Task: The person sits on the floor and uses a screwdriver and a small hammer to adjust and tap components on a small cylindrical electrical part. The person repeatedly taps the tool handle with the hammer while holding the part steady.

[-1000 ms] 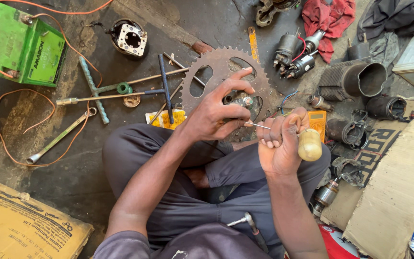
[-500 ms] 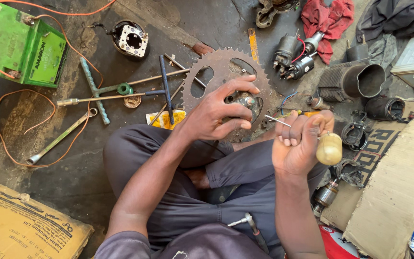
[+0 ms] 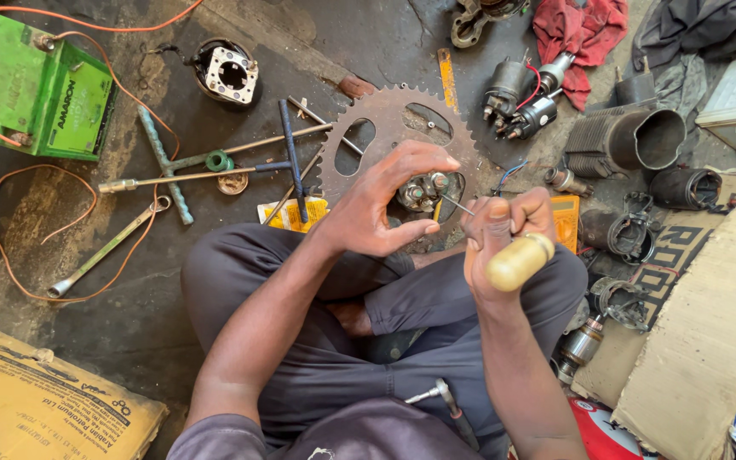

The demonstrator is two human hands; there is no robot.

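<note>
My left hand (image 3: 381, 204) curls around a small round metal part with studs (image 3: 423, 191), holding it over a large rusty sprocket (image 3: 385, 128) on the floor. In my right hand (image 3: 504, 234) is a screwdriver with a pale yellow handle (image 3: 519, 261); its thin shaft (image 3: 457, 204) points left and its tip touches the metal part. Both forearms rest over my crossed legs in grey trousers (image 3: 300, 341).
A green battery (image 3: 31, 85) with orange wires sits far left. T-handle wrenches (image 3: 215, 166), a spanner (image 3: 100, 251) and a square housing (image 3: 230, 72) lie ahead. Starter motors (image 3: 521, 98), black cylinders (image 3: 641, 136), a red rag (image 3: 577, 30) and cardboard (image 3: 709, 324) crowd the right.
My right hand swung the screwdriver out to the right, then came back so the tip meets the metal part. My left hand stayed on the part, its fingers spreading wider.
</note>
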